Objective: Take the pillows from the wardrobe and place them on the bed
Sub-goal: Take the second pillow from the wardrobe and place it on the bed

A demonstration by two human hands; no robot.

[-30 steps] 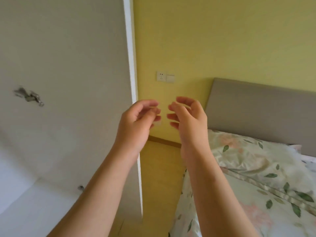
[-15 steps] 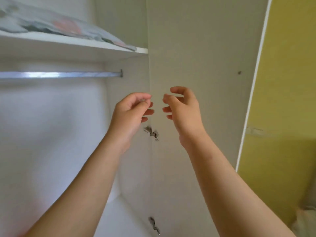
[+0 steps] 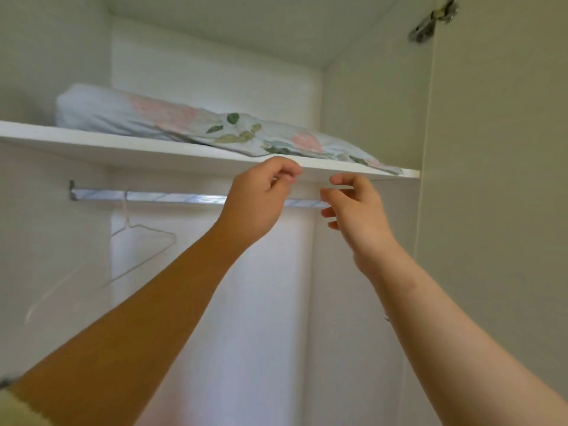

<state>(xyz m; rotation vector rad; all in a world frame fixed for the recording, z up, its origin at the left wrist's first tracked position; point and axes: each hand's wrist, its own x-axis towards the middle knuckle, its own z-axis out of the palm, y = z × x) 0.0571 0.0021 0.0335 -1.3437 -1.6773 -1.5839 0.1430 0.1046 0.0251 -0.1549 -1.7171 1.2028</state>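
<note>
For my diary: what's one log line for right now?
pillow on shelf | left hand, right hand empty below | not grabbed

Rail (image 3: 172, 198) partly behind both hands; hinge (image 3: 433, 20) blurred, edge-cropped

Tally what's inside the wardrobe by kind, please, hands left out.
Floral pillow on the shelf: 1
Shelf: 1
Hanging rail: 1
Wire hangers: 2, second one faint
Total: 5
</note>
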